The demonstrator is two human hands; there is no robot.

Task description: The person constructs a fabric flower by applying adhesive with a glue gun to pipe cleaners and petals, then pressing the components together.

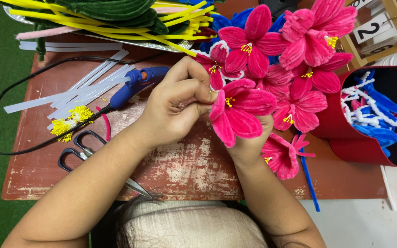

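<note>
My left hand (175, 103) pinches the left petal edge of a pink pipe-cleaner flower (239, 110) with yellow stamens. My right hand (250, 144) grips the same flower from below and behind; most of that hand is hidden by the petals. A cluster of finished pink flowers (299, 50) lies just beyond, on the worn red table (180, 170). A blue glue gun (134, 85) rests left of my left hand, its black cord looping off the table.
Clear glue sticks (76, 94), yellow stamen bundles (70, 120) and black-handled scissors (81, 154) lie at left. A tray of yellow and green pipe cleaners (116, 18) sits at the back. A red box (368, 115) holds blue and white pieces. A blue stem (309, 179) lies at right.
</note>
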